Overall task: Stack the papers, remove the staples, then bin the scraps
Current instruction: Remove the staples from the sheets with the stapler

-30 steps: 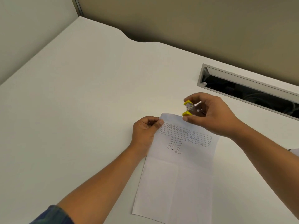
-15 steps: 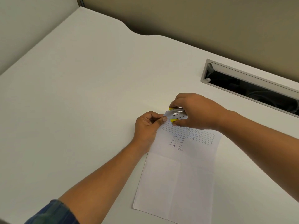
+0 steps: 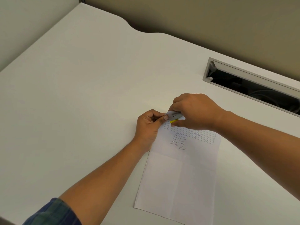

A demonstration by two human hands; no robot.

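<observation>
White papers [image 3: 180,176] with a printed table and handwritten numbers lie on the white desk [image 3: 90,98]. My left hand [image 3: 148,125] pinches their top left corner and lifts it slightly. My right hand [image 3: 194,111] holds a yellow and metal staple remover [image 3: 176,116] whose jaws are set on that same corner, right beside my left thumb. The staple itself is hidden under the tool and fingers.
A grey cable slot [image 3: 253,85] with a dark opening is set into the desk at the back right. The desk's curved rear edge meets a beige partition wall [image 3: 194,18]. No bin is in view.
My right hand moved left from the papers' top edge and brought the staple remover onto the corner. My left hand has kept its pinch there.
</observation>
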